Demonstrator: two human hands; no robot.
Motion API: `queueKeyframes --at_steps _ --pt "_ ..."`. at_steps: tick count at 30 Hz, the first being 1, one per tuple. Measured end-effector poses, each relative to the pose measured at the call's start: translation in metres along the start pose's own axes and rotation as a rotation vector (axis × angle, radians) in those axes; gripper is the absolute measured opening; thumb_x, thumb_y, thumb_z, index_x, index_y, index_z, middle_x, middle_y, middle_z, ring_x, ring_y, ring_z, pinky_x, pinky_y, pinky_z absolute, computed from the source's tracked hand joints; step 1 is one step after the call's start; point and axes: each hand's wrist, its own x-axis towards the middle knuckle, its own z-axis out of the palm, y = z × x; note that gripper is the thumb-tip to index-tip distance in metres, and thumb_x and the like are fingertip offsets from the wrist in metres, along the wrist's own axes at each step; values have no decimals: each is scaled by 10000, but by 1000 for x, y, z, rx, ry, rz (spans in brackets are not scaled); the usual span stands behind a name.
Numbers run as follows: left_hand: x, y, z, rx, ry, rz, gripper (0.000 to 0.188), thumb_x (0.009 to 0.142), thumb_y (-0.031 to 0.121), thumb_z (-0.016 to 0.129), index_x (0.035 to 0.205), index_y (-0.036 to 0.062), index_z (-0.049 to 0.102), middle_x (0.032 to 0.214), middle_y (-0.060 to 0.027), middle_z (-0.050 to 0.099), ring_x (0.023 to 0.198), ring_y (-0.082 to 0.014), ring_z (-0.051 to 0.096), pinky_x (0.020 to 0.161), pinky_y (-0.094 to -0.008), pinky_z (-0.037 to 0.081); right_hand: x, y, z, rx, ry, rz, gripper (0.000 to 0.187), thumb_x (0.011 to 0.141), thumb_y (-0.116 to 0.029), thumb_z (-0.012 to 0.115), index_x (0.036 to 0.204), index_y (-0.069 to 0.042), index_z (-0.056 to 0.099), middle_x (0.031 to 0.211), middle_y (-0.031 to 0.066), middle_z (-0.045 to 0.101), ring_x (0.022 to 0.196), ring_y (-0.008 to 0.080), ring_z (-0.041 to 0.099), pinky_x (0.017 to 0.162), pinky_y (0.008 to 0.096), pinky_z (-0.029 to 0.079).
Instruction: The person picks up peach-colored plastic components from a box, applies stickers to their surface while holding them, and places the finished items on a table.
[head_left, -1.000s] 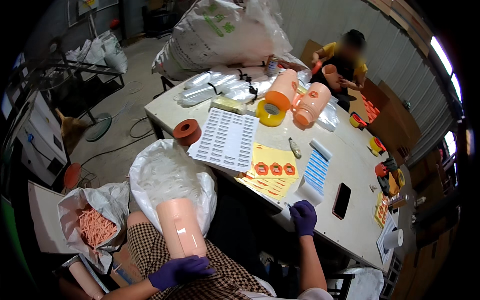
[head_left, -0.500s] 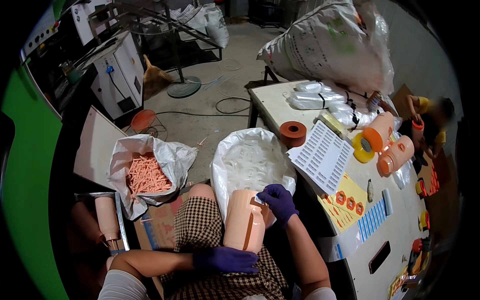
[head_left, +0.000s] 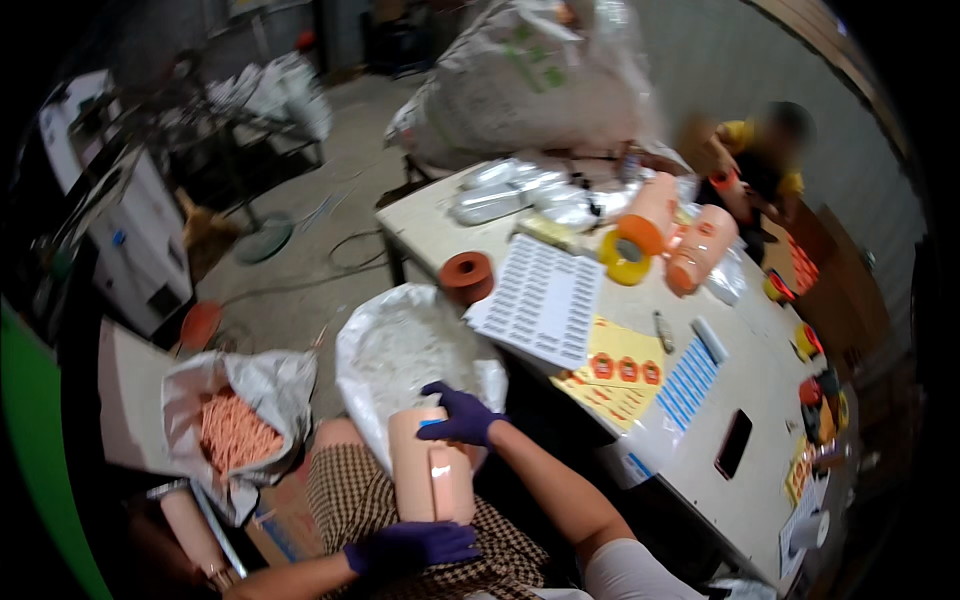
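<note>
A peach plastic jug (head_left: 410,465) with a moulded handle lies tilted on my lap, its handle side facing up. My left hand (head_left: 415,545), in a purple glove, rests along the jug's lower end with its fingers out flat, bracing it. At the upper end is my right hand (head_left: 462,416), gloved alike. Its fingers are spread over the rim, and its thumb lies by a small blue label (head_left: 432,423) on the jug's side. The thumb partly covers the label. Beyond the jug stands a white sack (head_left: 350,375) of clear plastic parts.
Left is a sack (head_left: 298,385) of peach plastic pieces. The table (head_left: 690,490) at right bears a label sheet (head_left: 540,300), yellow sticker sheets (head_left: 625,348), a brown tape roll (head_left: 467,275), a phone (head_left: 734,443) and peach jugs (head_left: 703,245). A co-worker (head_left: 765,165) sits beyond it.
The view has swung right, so things sit further left. My right hand's fingers have gone from a pinch at the blue label to a spread over the jug's top. My left hand stays at the base.
</note>
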Motion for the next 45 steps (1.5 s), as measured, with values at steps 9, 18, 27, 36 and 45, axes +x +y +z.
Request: queueKeyframes --at_steps 9,18,27,36,45 --pt "-68 5 -70 -397 301 -724 479 712 316 821 1153 191 678 1234 -139 572 1149 -354 556 1047 -538 407 -10 3 11 339 314 47 498 915 -285 670 1366 -100 571 816 85 664 691 165 592 678 323 503" --pt "-79 -103 -115 -758 1016 -1022 117 781 107 744 752 62 641 1330 -258 586 1205 -380 597 1028 -455 456 -54 70 21 -932 356 -388 352 882 -386 650 1104 -116 693 829 147 686 820 330 633 877 417 464" --pt "-87 -193 -60 -1321 1294 -716 133 912 152 557 835 44 570 1230 -223 634 1040 -307 642 948 -445 524 -169 54 -93 -419 893 -553 290 775 -107 780 1048 -75 687 1013 122 674 988 332 623 924 440 490" --pt "-26 -127 110 -2623 1230 -1057 536 917 335 465 1314 -25 454 1404 -274 492 1262 -455 471 1093 -565 355 -136 105 -189 -594 1101 -133 302 787 -258 734 1030 -80 717 954 141 656 956 339 596 851 439 492" --pt "-28 -131 77 -2485 1026 -913 325 839 332 669 967 46 582 1343 -235 563 1225 -366 551 1035 -498 453 -125 97 -200 -395 1188 48 194 718 -182 818 858 -64 752 835 145 656 846 298 629 780 411 502"
